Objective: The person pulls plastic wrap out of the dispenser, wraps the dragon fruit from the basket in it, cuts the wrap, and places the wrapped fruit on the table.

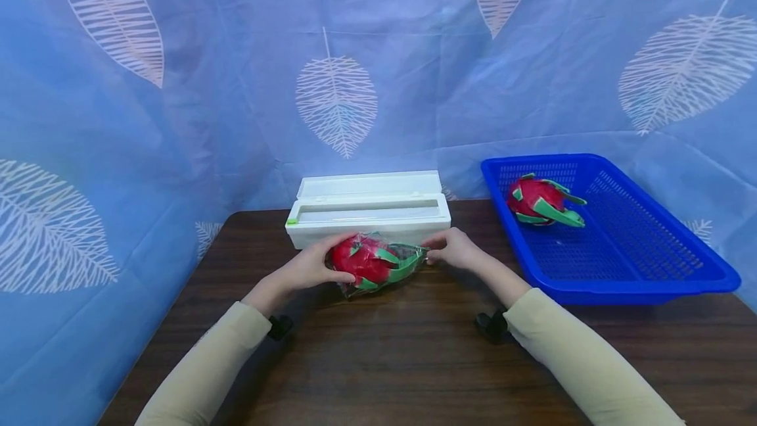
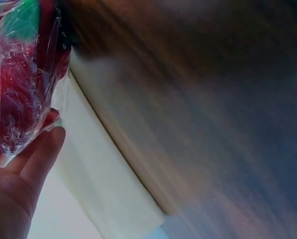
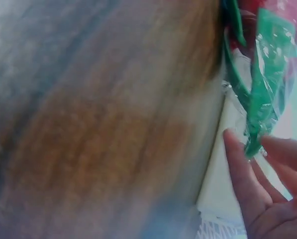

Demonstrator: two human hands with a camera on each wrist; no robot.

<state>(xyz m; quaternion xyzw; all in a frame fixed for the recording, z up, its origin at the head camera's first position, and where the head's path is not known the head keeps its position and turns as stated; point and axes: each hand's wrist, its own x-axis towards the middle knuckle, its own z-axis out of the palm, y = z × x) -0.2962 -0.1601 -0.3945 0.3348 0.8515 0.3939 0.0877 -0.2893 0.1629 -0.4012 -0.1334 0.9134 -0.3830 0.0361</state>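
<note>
Blue leaf-print cloth [image 1: 414, 97], dark wooden table [image 1: 408, 360]

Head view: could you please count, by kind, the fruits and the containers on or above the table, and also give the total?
Rounded red-and-green dragon fruits: 2
Blue rectangular plastic basket: 1
Long white open box: 1
Total: 4

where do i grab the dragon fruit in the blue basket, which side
Take the dragon fruit by its rounded red body, probably from above: it lies close to the left wall of the blue basket, crowding that side, and its thin green tips fan rightward, likely a poor hold.
</note>
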